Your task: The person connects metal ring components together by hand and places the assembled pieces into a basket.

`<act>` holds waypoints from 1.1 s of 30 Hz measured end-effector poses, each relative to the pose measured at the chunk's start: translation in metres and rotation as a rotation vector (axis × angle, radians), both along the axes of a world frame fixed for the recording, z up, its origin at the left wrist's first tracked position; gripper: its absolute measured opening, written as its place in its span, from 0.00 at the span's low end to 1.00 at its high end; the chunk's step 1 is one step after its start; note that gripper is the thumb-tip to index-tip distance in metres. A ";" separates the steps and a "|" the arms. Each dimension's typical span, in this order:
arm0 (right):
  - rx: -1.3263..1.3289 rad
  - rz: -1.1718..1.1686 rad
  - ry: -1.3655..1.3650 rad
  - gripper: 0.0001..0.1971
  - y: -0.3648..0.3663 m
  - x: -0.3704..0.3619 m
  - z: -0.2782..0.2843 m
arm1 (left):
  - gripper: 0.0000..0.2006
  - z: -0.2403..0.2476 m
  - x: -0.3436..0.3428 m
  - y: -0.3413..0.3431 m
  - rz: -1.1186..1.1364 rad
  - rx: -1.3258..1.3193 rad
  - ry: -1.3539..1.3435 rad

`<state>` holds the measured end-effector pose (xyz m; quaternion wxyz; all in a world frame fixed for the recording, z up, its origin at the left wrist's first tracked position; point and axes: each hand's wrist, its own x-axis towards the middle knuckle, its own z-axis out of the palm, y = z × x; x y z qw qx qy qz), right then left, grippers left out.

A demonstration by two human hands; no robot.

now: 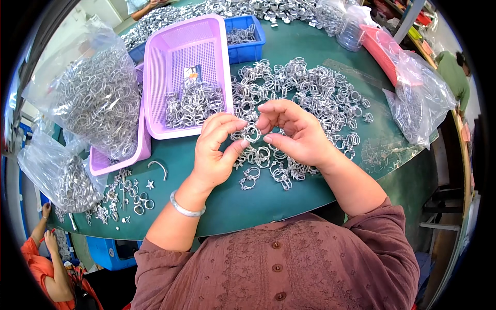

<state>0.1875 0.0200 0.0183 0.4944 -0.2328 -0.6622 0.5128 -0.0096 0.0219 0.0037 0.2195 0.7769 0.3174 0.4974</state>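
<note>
Between my two hands is a silver-coloured metal ring (252,134) with a decorated band. The fingertips and thumb of my left hand (216,150) close on its left side. My right hand (298,135) curves close to the ring's other side, its thumb and fingers apart. Whether a right fingertip touches the ring is hard to see. Beneath and beyond both hands spreads a loose heap of similar metal rings (323,90). A few clustered rings (250,178) lie at the heap's near edge, below my hands.
A purple basket (155,67), partly filled with rings, stands left of the heap. A blue bin (253,51) is behind it. Bulging bags of rings (95,93) crowd the left. Loose parts (137,199) lie near the left edge. A pink tray (380,49) sits at the right.
</note>
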 end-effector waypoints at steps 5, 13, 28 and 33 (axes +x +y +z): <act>0.005 -0.017 0.005 0.21 -0.001 -0.001 0.001 | 0.14 -0.001 0.000 0.000 0.015 0.008 -0.012; -0.364 -0.015 0.033 0.08 -0.001 0.000 0.004 | 0.14 0.005 0.004 -0.004 0.111 0.136 -0.002; -0.244 -0.090 -0.038 0.06 -0.003 -0.003 0.000 | 0.16 0.005 0.011 -0.006 0.170 0.332 0.059; 0.067 -0.218 -0.168 0.05 -0.002 -0.003 0.001 | 0.16 0.007 0.011 -0.010 0.066 0.151 -0.017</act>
